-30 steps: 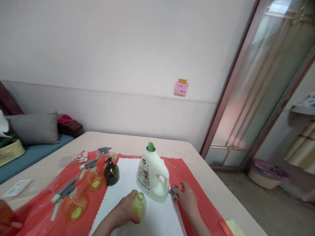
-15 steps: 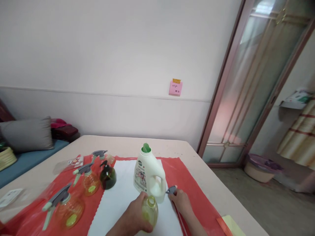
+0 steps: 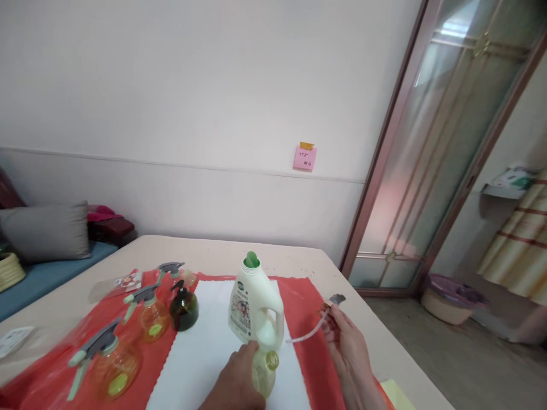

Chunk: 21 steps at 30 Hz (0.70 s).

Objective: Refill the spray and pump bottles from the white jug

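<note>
My left hand (image 3: 239, 381) is wrapped round a small yellow-green bottle (image 3: 265, 373) with an open neck, held over the white cloth (image 3: 200, 347) just in front of the white detergent jug (image 3: 255, 309) with a green cap. My right hand (image 3: 348, 347) is closed on a grey spray-trigger head (image 3: 336, 300); its clear dip tube (image 3: 305, 336) trails left toward the jug. The trigger head is lifted above the red sheet (image 3: 310, 319).
Two orange spray bottles (image 3: 149, 310) (image 3: 106, 361) with grey triggers, a dark green pump bottle (image 3: 183, 307) and another sprayer (image 3: 173, 269) lie on the red sheet at left. Table edge runs at right; a glass door (image 3: 431, 142) and a basin (image 3: 448, 293) lie beyond.
My right hand lifted the trigger head off the sheet and moved it right, pulling the tube out. My left hand shifted the small bottle right, toward the jug.
</note>
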Each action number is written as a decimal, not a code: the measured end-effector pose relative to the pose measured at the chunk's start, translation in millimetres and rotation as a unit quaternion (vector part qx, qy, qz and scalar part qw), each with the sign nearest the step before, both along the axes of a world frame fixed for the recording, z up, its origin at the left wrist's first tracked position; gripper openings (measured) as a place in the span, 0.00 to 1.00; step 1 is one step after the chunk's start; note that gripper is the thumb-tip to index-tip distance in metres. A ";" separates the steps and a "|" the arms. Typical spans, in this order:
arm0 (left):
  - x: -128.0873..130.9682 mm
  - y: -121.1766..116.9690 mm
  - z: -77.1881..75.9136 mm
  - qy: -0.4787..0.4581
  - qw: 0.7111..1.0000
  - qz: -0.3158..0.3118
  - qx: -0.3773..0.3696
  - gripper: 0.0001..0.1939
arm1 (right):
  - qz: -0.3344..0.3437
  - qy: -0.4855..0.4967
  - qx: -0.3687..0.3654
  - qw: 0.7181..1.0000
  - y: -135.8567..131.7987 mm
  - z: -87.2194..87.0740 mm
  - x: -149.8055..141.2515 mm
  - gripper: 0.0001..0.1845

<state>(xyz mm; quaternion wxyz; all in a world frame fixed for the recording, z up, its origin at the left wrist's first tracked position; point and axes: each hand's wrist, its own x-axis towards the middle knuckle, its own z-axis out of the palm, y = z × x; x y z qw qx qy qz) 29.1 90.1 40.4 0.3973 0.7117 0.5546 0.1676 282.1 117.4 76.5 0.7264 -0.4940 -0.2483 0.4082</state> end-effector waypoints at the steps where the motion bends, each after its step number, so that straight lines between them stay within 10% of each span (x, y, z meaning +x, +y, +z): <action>1: 1.9 -0.8 -0.5 0.013 1.000 0.005 0.002 0.44 | -0.001 0.024 0.009 1.000 -3.1 4.1 -3.8 0.28; 12: 10.2 -8.1 16.4 0.013 0.999 0.037 0.002 0.43 | 0.018 0.037 0.054 0.998 -21.4 20.4 -44.2 0.18; 21: 18.9 -4.7 33.1 -0.054 0.994 0.087 0.045 0.34 | 0.235 -0.070 0.065 0.967 -43.8 18.3 -84.1 0.20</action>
